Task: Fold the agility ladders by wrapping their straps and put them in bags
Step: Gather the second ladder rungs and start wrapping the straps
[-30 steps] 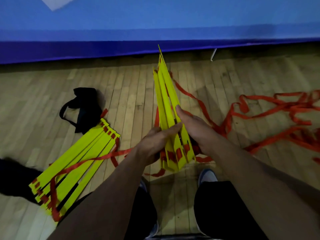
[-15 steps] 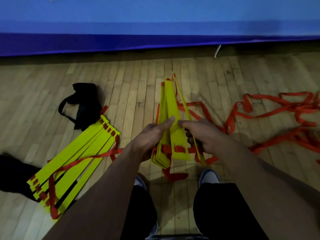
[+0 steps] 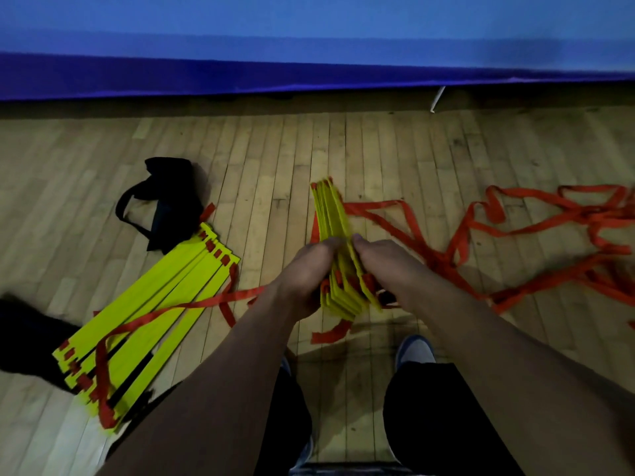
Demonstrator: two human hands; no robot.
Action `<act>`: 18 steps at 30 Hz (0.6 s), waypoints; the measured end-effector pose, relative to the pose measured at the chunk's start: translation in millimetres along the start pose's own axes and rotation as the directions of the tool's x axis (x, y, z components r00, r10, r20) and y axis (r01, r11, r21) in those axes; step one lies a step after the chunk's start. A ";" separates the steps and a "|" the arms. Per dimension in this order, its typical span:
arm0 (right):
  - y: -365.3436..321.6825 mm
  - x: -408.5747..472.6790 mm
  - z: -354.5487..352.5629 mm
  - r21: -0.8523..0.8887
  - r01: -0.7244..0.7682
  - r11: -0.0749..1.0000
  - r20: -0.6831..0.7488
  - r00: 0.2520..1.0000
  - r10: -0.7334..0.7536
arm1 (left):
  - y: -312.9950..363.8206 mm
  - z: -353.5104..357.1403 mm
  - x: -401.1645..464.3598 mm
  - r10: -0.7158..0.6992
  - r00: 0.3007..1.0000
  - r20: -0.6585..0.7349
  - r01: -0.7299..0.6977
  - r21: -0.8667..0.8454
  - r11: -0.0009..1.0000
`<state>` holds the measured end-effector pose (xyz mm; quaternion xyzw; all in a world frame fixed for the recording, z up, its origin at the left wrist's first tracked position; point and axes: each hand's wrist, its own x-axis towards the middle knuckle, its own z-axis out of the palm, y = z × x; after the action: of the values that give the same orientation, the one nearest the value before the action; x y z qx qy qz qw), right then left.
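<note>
— What have the hands got?

— I see my left hand (image 3: 309,269) and right hand (image 3: 385,259) clamped on either side of a stack of yellow rungs (image 3: 335,242), fingers curled round it.

— And the straps?

— Loose red straps (image 3: 481,235) sprawl to the right of my right hand. A second, fanned ladder (image 3: 144,317) lies left of my left hand, a black bag (image 3: 168,201) beyond it.

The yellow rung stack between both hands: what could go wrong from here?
1. The long orange strap lies looped and crossed on the floor, so it may knot when pulled in.
2. The left hand and right hand only squeeze the rung stack from its sides; rungs could fan out.
</note>
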<state>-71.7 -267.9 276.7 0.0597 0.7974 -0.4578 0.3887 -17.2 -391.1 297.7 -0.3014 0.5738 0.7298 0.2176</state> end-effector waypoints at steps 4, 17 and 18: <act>3.8 -11.5 -0.8 0.226 -0.161 0.961 0.234 0.966 0.107 | -4.6 -4.2 5.3 -0.119 0.991 0.060 0.111 0.117 0.987; -7.0 -13.5 -17.1 0.325 0.224 0.919 -0.022 0.973 -0.230 | 13.8 -21.1 -1.2 0.333 0.943 0.025 -0.320 0.358 0.877; -6.9 -11.6 -17.9 0.331 0.224 0.916 -0.038 0.974 -0.225 | 14.5 -24.8 -1.2 0.355 0.932 0.075 -0.361 0.279 0.890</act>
<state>-76.9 -254.9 294.3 0.0326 0.7098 -0.6277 0.3181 -21.2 -418.7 304.8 -0.1475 0.7171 0.6692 0.1273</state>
